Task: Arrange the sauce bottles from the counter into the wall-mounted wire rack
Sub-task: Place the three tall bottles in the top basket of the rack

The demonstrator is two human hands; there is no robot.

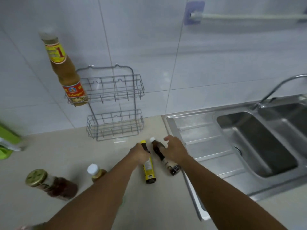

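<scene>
Bare forearms reach over counter (pixel 58 156). Gold-lidded jar (pixel 49 184), white-capped bottle (pixel 97 173) stand near-left. Left hand (pixel 138 154) closed around neck of yellow-label bottle (pixel 149 168); right hand (pixel 176 151), fingers spread, touching dark bottle (pixel 163 156). Wire rack (pixel 114 103) on wall beyond; tall sauce bottle (pixel 66 70) in upper tier's left end. Sink (pixel 257 146) right.

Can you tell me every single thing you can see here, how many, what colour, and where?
wire rack: 1, silver, two tiers, on the wall
tall bottle: 1, orange-brown, top tier's left end
yellow-capped bottle: 1, dark, counter middle
white-capped dark bottle: 1, beside it
small white-capped bottle: 1, amber, counter left
gold-lidded jar: 1, dark red, counter left
sink: 1, steel, right
tap: 1, silver, over sink
rail: 1, pale, upper wall
green thing: unclear, left edge
left hand: gripping the yellow-capped bottle
right hand: open, over the white-capped dark bottle
</scene>
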